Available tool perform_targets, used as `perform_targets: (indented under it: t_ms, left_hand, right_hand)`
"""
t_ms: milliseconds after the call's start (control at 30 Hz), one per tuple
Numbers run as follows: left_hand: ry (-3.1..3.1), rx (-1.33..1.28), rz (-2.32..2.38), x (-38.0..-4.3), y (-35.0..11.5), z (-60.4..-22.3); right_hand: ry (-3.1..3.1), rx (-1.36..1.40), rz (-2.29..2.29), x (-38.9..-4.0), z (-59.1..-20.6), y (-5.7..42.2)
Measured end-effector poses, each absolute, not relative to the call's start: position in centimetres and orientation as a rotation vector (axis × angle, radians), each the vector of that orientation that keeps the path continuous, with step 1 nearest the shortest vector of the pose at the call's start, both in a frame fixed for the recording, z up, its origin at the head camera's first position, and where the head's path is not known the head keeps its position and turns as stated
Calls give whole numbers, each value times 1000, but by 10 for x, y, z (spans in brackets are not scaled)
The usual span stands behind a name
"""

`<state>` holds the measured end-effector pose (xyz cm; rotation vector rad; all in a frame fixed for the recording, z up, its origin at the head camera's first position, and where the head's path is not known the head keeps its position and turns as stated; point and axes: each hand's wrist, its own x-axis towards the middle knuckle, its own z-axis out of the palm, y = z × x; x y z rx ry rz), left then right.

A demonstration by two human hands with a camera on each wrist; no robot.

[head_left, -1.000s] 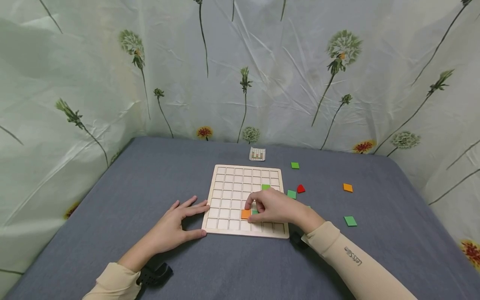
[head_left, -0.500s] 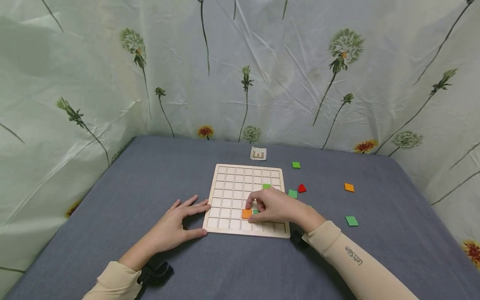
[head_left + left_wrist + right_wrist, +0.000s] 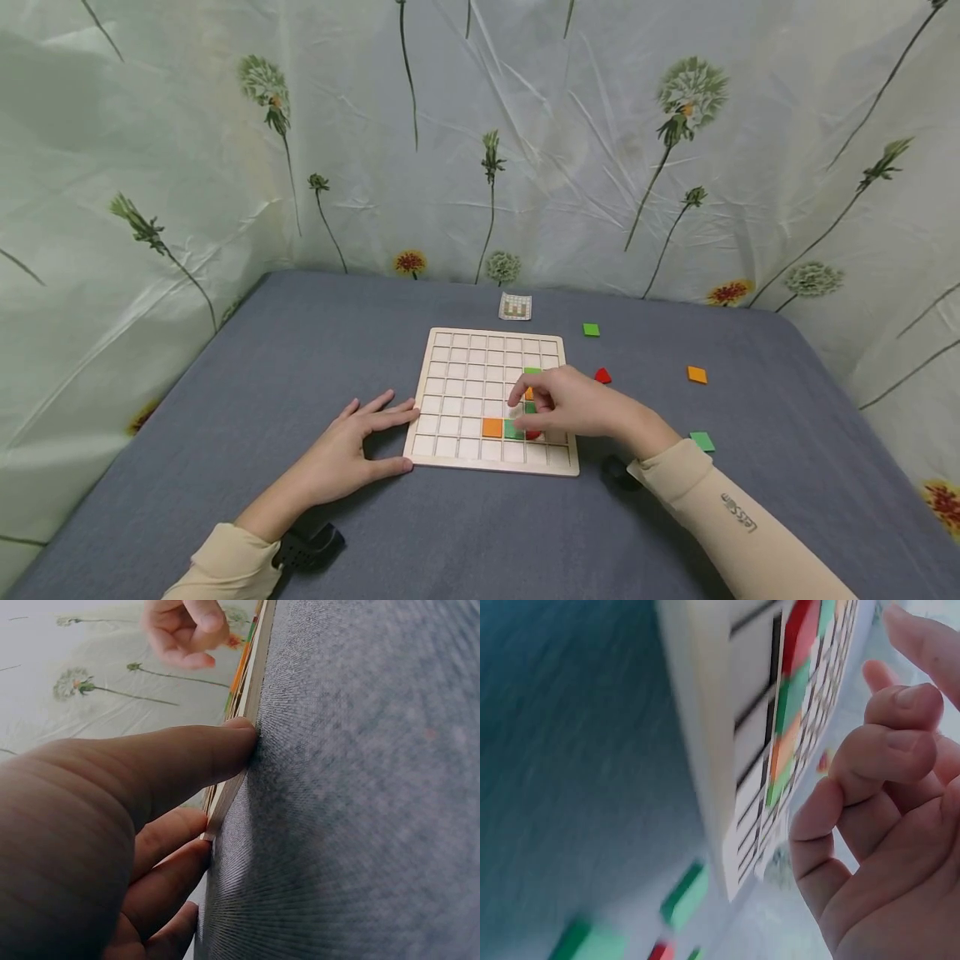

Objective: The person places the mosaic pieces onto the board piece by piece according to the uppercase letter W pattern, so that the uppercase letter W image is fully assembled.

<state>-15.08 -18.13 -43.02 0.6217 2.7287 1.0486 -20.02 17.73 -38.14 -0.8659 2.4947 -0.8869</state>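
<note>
A pale wooden grid board (image 3: 493, 469) lies on the blue-grey cloth. My left hand (image 3: 341, 461) keeps its thumb and straight fingertips against the board's left edge. Over the right half hovers my right hand (image 3: 581, 406), thumb and index finger apart with nothing between them; in the right wrist view its other fingers are loosely curled. An orange tile (image 3: 492, 427) sits in the grid beside a green tile (image 3: 512, 430), with a red piece (image 3: 533, 435) to their right. A column of green and orange tiles, topped by a light green tile (image 3: 532, 370), is partly behind the right hand.
Loose on the cloth right of the board are a light green tile (image 3: 591, 330), a red piece (image 3: 603, 376), an orange tile (image 3: 697, 375) and a green tile (image 3: 702, 441). Behind the board lies a small pattern card (image 3: 515, 307). A floral curtain (image 3: 570, 167) hangs behind the table.
My right hand has lifted off the green tile beside the orange one and shifted right, uncovering more of the placed tiles. The left hand has stayed at the board's edge.
</note>
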Motion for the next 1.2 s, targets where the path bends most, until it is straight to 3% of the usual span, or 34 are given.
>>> perform_targets:
  t_ms: [633, 1200]
  left_hand:
    - [2733, 622, 1040, -150, -181, -429]
    - [2735, 627, 1048, -150, -182, -431]
  right_hand:
    - [2576, -508, -994, -184, -373, 293]
    - [2505, -446, -972, -185, -393, 305]
